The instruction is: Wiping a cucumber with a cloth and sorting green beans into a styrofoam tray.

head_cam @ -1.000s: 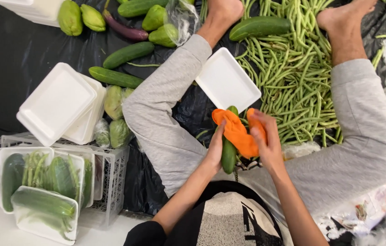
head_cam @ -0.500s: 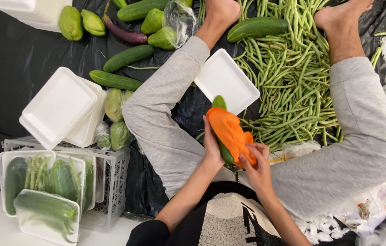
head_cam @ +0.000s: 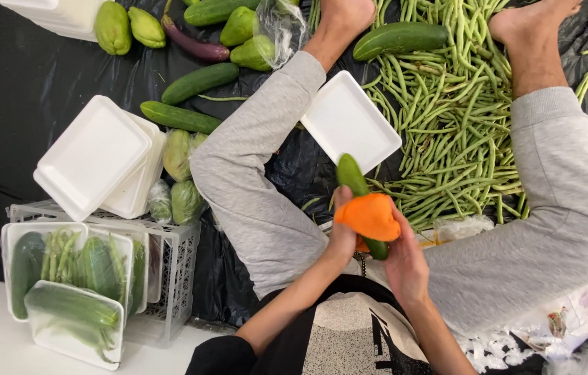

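Observation:
I sit cross-legged in grey trousers on black plastic sheeting. Both hands hold a green cucumber with an orange cloth wrapped around its middle. My left hand grips it from the left. My right hand supports it from below and the right. One end of the cucumber sticks out above the cloth, over the edge of an empty white foam tray lying between my knees.
A heap of green beans covers the sheeting at upper right. Cucumbers, chayotes and an aubergine lie upper left. Stacked foam trays sit left. Wrapped vegetable trays rest on a white crate.
The cucumber and orange cloth have tilted and shifted; the cloth slid down along the cucumber, so more of its upper end shows. My right hand dropped lower beneath it.

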